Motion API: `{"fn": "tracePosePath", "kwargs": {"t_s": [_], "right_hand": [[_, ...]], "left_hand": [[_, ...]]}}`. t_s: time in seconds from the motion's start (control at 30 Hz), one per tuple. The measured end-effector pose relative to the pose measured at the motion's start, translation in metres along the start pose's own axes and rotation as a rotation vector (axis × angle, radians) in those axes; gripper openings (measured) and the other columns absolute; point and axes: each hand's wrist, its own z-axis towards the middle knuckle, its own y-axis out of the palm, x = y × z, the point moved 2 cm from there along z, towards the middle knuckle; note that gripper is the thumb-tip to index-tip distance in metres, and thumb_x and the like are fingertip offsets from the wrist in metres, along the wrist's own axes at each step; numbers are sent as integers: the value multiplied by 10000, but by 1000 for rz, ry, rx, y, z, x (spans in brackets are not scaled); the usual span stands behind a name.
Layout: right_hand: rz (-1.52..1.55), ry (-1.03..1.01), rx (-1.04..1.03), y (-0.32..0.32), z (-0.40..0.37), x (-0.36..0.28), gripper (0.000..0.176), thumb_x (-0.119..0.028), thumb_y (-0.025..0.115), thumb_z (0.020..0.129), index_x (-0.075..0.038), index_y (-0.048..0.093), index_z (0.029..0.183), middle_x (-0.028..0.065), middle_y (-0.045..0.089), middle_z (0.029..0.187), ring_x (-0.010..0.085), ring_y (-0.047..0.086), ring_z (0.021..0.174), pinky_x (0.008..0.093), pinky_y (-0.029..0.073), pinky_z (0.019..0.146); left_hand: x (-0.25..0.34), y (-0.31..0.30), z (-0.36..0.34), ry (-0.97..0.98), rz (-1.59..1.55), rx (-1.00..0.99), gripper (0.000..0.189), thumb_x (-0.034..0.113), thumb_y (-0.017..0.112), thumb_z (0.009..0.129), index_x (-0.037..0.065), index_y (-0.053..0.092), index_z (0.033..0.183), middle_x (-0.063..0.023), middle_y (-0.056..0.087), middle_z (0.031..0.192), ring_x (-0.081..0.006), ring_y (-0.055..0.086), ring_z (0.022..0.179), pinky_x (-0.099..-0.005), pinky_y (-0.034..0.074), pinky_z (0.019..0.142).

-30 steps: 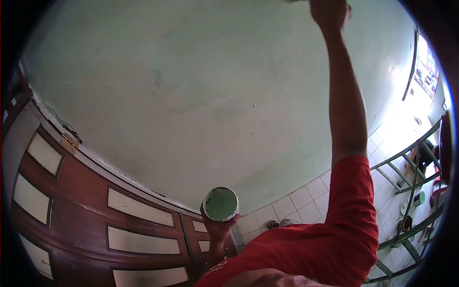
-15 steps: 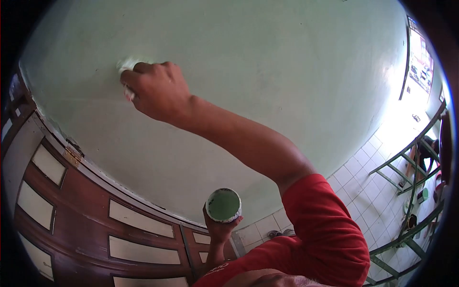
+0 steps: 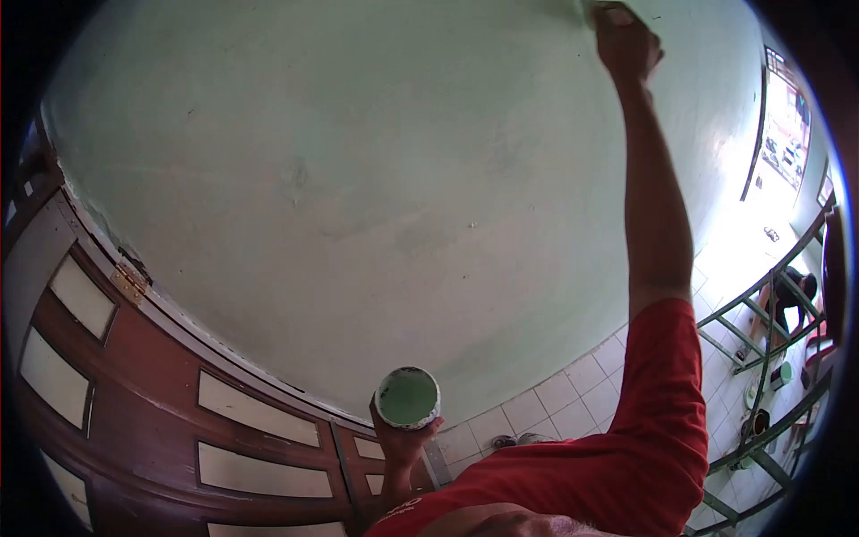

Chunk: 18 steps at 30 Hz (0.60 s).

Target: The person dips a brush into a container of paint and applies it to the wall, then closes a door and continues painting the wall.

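At the top of the view, my right hand is raised on a stretched arm and closed around a paintbrush. The brush is against the pale green wall, and most of it is hidden by the fingers or the frame edge. Low in the middle, my left hand wraps round a small round tub from below and the side. Green paint shows inside the tub, and its rim is smeared white.
A brown panelled door with a hinge stands at lower left. Green ladder rails rise on the right. Behind them a person bends near a green container on the white tiled floor.
My right hand has swept the brush across the wall, from the upper left to the upper right, and the arm is now stretched upward. My left hand keeps the tub almost in place.
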Motion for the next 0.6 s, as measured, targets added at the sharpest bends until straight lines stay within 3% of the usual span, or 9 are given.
{"fn": "tracePosePath", "kwargs": {"t_s": [0.03, 0.07, 0.17, 0.27, 0.33, 0.37, 0.5, 0.57, 0.6], "right_hand": [[-265, -118, 46, 25, -10, 21, 205, -400, 688, 916, -257, 783, 1029, 75, 771, 945, 256, 744, 858, 416, 576, 775], [-86, -194, -17, 41, -38, 16, 186, -409, 661, 919, -312, 777, 1027, 51, 769, 974, 297, 737, 884, 445, 572, 789], [128, -333, 51, 41, -146, -82, 126, -228, 693, 884, -254, 779, 973, 26, 756, 928, 269, 720, 750, 395, 564, 648], [374, -447, -106, 29, -211, -165, 187, -138, 741, 771, -166, 744, 956, 53, 734, 925, 265, 718, 814, 415, 576, 649], [533, -523, -274, 21, -227, -197, 109, -211, 705, 830, -179, 707, 935, 55, 686, 921, 270, 713, 851, 434, 568, 698], [600, -527, -356, 15, -228, -199, 156, -103, 730, 774, -135, 730, 926, 63, 715, 860, 286, 714, 795, 411, 580, 672], [729, -269, -463, 24, -156, -126, 114, -114, 767, 852, -97, 776, 964, 64, 774, 928, 144, 721, 817, 330, 574, 726], [904, -4, -440, 43, -102, -32, 202, -202, 787, 897, -77, 766, 1055, 22, 767, 917, 116, 711, 802, 289, 558, 646], [820, 296, -471, 40, -80, 12, 221, -234, 784, 909, -94, 762, 1078, 13, 763, 930, 121, 729, 805, 267, 539, 598]], "left_hand": [[2, 2, 0, -1, -4, -3, 1053, 149, 1007, 561, 19, 378, 1396, -128, 569, 1277, -253, 605, 1156, -412, 517, 1000], [7, 2, 2, 10, 33, 10, 1050, 150, 1006, 565, 19, 378, 1396, -130, 568, 1277, -253, 603, 1158, -412, 514, 1003], [3, 9, 15, 36, 43, -11, 1041, 152, 1002, 572, 20, 379, 1396, -134, 566, 1277, -253, 600, 1161, -413, 509, 1007], [15, 20, 28, 45, 25, -64, 995, 162, 993, 584, 26, 405, 1374, -130, 581, 1271, -256, 602, 1159, -419, 500, 1018], [18, 34, 38, 56, 8, -80, 954, 172, 986, 591, 30, 430, 1353, -123, 597, 1263, -259, 605, 1158, -424, 494, 1027], [13, 40, 42, 62, 10, -110, 997, 165, 994, 583, 26, 404, 1374, -133, 583, 1269, -260, 601, 1164, -420, 499, 1017], [17, 47, 47, 121, 79, -201, 1048, 168, 1003, 575, 16, 373, 1400, -147, 570, 1276, -266, 597, 1174, -421, 504, 1009], [25, 47, 39, 105, 37, -197, 1050, 173, 1003, 576, 13, 372, 1400, -147, 570, 1279, -269, 598, 1171, -422, 503, 1010], [26, 46, 36, 91, -6, -193, 1052, 178, 1004, 576, 9, 371, 1400, -148, 570, 1281, -271, 599, 1169, -423, 502, 1012]]}}
